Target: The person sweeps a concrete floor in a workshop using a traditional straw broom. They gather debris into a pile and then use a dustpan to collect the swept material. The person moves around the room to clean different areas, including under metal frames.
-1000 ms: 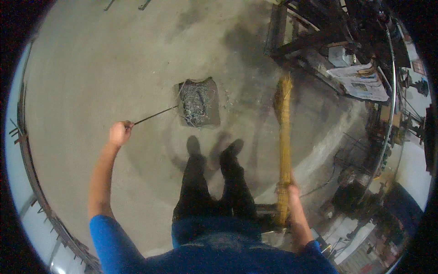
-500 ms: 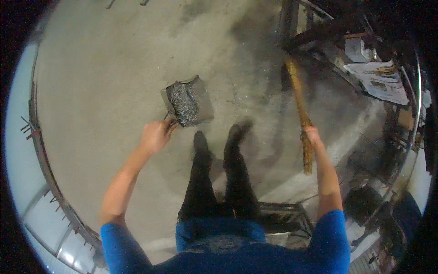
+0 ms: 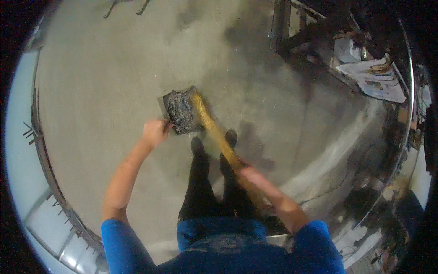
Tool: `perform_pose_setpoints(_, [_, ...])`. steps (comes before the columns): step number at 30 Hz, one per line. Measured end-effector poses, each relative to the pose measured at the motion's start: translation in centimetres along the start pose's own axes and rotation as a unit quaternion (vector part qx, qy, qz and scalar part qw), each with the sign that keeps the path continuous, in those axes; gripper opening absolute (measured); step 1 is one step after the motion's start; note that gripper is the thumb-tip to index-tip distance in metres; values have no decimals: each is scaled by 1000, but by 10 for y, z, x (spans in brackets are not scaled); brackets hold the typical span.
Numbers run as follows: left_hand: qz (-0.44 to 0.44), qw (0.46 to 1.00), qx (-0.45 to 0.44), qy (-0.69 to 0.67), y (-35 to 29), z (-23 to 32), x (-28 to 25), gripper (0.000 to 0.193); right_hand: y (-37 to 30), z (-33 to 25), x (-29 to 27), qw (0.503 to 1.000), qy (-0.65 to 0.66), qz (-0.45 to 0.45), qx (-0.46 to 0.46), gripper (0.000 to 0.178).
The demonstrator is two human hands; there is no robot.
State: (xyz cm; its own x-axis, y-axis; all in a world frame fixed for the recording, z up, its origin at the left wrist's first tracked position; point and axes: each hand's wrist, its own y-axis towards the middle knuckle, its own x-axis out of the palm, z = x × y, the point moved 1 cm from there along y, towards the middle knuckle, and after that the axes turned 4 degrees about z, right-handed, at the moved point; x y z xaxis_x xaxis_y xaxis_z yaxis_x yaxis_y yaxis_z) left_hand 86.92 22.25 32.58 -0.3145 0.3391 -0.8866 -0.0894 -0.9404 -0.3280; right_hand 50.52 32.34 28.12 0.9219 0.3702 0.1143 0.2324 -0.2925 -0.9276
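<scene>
My left hand [image 3: 155, 133] is closed on the near left corner of a dark dustpan [image 3: 187, 131], where its handle seems to be. Grey metal shavings [image 3: 181, 109] fill much of the pan. In my right hand [image 3: 250, 175], slightly smeared by motion, is a long, narrow yellow straw broom [image 3: 213, 129]. The broom slants up and to the left, and its far tip lies at or over the pan's right side. Whether the tip touches the pan or the shavings I cannot tell.
My shoes [image 3: 197, 145] stand just short of the pan on the concrete floor [image 3: 105, 82]. A dark metal frame [image 3: 278, 27] rises at the far right, with papers [image 3: 376, 80] beside it. Along the left runs a dark rail [image 3: 40, 137] with prongs.
My right hand has swung the broom leftward, from well right of my legs to the dustpan's right side. The pan, in my left hand, appears slightly lower in view.
</scene>
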Motion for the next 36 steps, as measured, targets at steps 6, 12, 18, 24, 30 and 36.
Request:
perform_pose_setpoints(6, [-42,997,-44,38,-24,-20,0,24,-81,-38,-131,986,-128,-3,-104,61])
perform_pose_setpoints(12, [-54,993,-97,36,-45,-33,1,23,37,-182,-167,931,-279,160,-173,13])
perform_pose_setpoints(18, [-16,996,-81,28,-9,-18,13,18,142,-66,-64,917,-282,183,-214,16])
perform_pose_setpoints(24, [-34,994,-100,23,-23,-26,-8,19,-6,-74,-34,993,-91,-64,-36,64])
perform_pose_setpoints(30, [-41,991,-130,7,-63,-48,17,14,-121,-78,-70,997,78,-29,-3,64])
perform_pose_setpoints(36, [-39,990,-134,13,-74,-54,30,14,-51,-34,-189,988,29,127,-84,47])
